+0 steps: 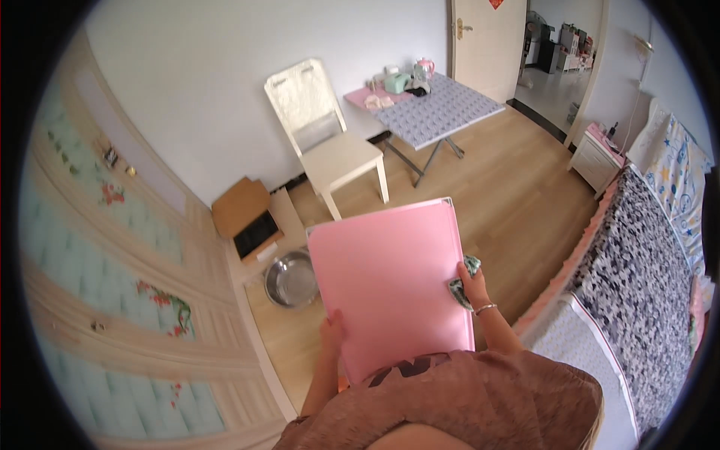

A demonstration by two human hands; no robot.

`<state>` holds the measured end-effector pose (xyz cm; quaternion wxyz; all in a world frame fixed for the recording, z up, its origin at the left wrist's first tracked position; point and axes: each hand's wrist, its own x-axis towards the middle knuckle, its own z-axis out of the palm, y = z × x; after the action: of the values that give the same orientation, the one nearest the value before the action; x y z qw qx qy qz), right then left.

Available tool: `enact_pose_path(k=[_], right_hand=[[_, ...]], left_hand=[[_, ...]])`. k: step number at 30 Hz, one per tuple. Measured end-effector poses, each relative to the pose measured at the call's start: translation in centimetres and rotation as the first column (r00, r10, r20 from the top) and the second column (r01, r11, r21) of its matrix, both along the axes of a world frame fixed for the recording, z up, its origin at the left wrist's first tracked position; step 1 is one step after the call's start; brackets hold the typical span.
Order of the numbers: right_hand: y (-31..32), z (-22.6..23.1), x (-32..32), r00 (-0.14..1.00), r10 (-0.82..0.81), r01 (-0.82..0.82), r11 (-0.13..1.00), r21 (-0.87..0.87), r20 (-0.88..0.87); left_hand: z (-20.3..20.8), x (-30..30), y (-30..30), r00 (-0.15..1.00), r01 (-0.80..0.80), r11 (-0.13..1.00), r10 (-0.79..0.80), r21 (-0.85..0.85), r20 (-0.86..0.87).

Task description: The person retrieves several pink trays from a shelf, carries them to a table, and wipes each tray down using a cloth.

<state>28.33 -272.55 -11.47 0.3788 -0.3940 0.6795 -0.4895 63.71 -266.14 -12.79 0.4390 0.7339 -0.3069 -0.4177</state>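
Observation:
In front of my body I hold up a large pink rectangular board (386,285) with rounded corners and a raised rim, like a small tabletop or lid. My left hand (331,330) is closed on its lower left edge, with the fingers partly hidden behind it. At the right edge, my right hand (472,283) grips the board and also a crumpled green patterned cloth (459,292), which pokes out around the fingers. The underside of the board is out of sight.
A metal basin (291,280) and an opened cardboard box (241,206) lie on the floor at left, near a cream chair (341,157). Farther off stands a folding table (442,109) with several items. Wardrobe doors (112,247) line the left, a bed (630,277) the right.

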Motion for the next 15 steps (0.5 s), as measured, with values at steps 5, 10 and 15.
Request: enact_pose_path(k=[5,10,15], right_hand=[[-10.0,0.5,-2.7,0.998,-0.063,0.065,0.994,0.085,-0.029],[-15.5,1.1,-4.2,0.985,-0.164,0.169,0.974,0.151,-0.045],[-22.0,1.3,-4.8,0.971,-0.230,0.238,0.956,0.173,-0.065]], left_hand=[[3.0,-2.1,-12.7,0.987,0.156,0.986,-0.154,0.049,-0.053],[1.6,-4.1,-22.5,0.959,0.265,0.960,-0.253,-0.087,0.129],[0.5,-4.8,-31.2,0.943,0.332,0.943,-0.332,-0.020,0.024]])
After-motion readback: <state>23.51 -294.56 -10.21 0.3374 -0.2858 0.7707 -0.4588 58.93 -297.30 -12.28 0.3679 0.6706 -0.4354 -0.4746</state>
